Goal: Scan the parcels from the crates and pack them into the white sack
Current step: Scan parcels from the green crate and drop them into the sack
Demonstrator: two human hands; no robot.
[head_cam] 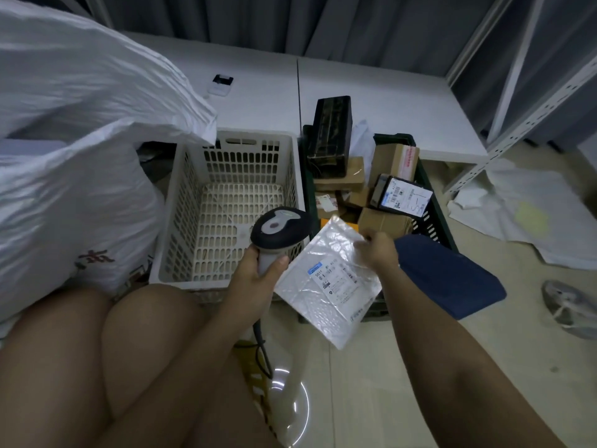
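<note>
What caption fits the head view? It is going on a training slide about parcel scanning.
Left hand grips the scanner beside a white bubble mailer held by the right hand.

White sack (pixel 74 130), dark green crate (pixel 434 221)

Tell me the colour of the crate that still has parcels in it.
Dark green crate, seen in the head view, right of the white crate.
</note>
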